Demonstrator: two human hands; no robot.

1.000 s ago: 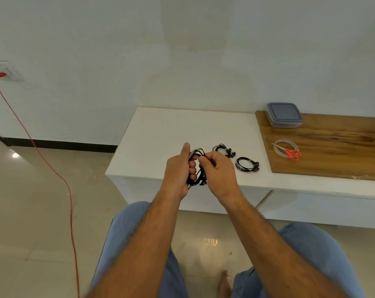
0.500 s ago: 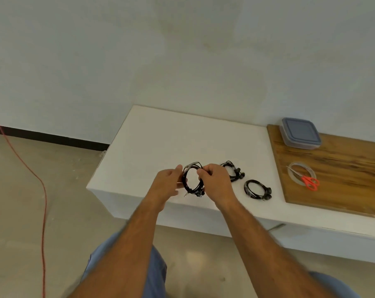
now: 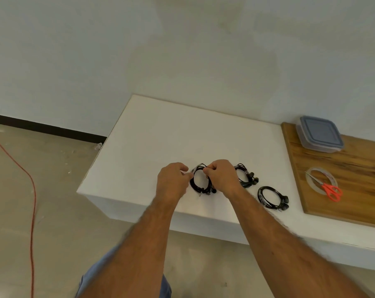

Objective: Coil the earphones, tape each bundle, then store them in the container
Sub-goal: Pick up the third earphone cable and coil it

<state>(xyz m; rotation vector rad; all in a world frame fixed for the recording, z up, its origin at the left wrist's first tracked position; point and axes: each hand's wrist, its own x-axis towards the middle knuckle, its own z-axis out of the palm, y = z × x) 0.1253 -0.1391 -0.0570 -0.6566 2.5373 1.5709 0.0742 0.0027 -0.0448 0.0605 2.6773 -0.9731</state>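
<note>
Pinching the top of a black coiled earphone bundle [image 3: 201,182] with the curled fingers [image 3: 207,169] of the right hand [image 3: 222,176], thumb and forefinger closing on the cord loops. Pinching a small strip of clear tape [image 3: 187,172] at the bundle's upper left edge with the left hand [image 3: 171,182], its fingertips curling inward against the cord. Holding the coil upright-ish between both hands, its lower edge with the earbuds lying at or just above the white tabletop [image 3: 160,136]; cannot tell whether touching.

Lying just right of the right hand, partly hidden behind it: a second black coiled earphone bundle [image 3: 246,178]. Resting nearer the front edge, apart from the others: a third black coiled earphone bundle [image 3: 272,197].

Sitting further right on a brown wooden board [image 3: 354,168]: a roll of clear tape [image 3: 321,182] with red-handled scissors [image 3: 330,190] lying across it. Standing at the board's far corner, well apart from the bundles: a clear square plastic container with a blue-grey lid [image 3: 320,134], lid on.

Trailing over the floor at far left: a red cable [image 3: 32,201].
</note>
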